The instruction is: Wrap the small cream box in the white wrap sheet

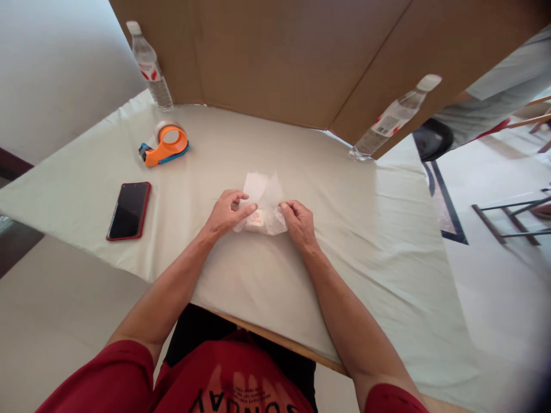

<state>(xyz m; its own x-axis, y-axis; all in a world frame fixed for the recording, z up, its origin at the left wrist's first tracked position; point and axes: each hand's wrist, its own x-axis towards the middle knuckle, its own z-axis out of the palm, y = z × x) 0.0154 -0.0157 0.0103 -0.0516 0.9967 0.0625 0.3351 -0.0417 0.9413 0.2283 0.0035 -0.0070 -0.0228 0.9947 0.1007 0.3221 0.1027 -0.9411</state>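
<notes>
A small whitish object wrapped in thin translucent white paper or film [262, 212] lies at the middle of the cloth-covered table [353, 229]. My left hand [226, 212] pinches the wrap's left side with thumb and curled fingers. My right hand [299, 221] grips its right side, fingers closed on the crumpled edge. A loose flap of the sheet stands up behind the hands. What is inside the wrap shows only as a pale block with a faint red mark.
A dark phone in a red case [129, 210] lies at the left. An orange tape dispenser [167, 144] sits beyond it. Two plastic water bottles [150, 66] [394, 117] lean on a brown cardboard screen [279, 57]. Metal frames [512, 221] stand on the floor at right.
</notes>
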